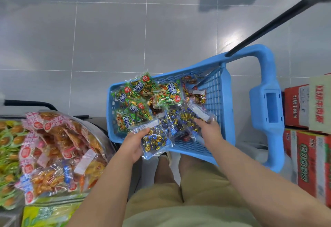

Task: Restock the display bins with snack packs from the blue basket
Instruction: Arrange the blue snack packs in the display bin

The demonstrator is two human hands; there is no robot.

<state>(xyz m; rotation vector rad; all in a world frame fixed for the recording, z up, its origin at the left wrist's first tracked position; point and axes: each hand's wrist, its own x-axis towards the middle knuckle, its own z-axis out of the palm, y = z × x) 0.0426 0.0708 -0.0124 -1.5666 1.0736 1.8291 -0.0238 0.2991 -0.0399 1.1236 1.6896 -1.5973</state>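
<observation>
Nearest, at the near rim of the blue plastic mesh basket [227,101], the left hand [133,143] grips a clear pack of blue-gold candies [156,141]. Further inside the basket, the right hand [209,130] pinches a second clear pack, white-labelled [198,110].

1. Blue basket [231,119]: snack packs [136,90] crowd its left and centre; bare mesh shows along the right wall.
2. Black handle [268,24]: slants above the far right corner.
3. Heaped display bin [97,122] on the left and cartons [304,110] on the right flank the basket.
4. Tiled floor [125,38]: open beyond.
</observation>
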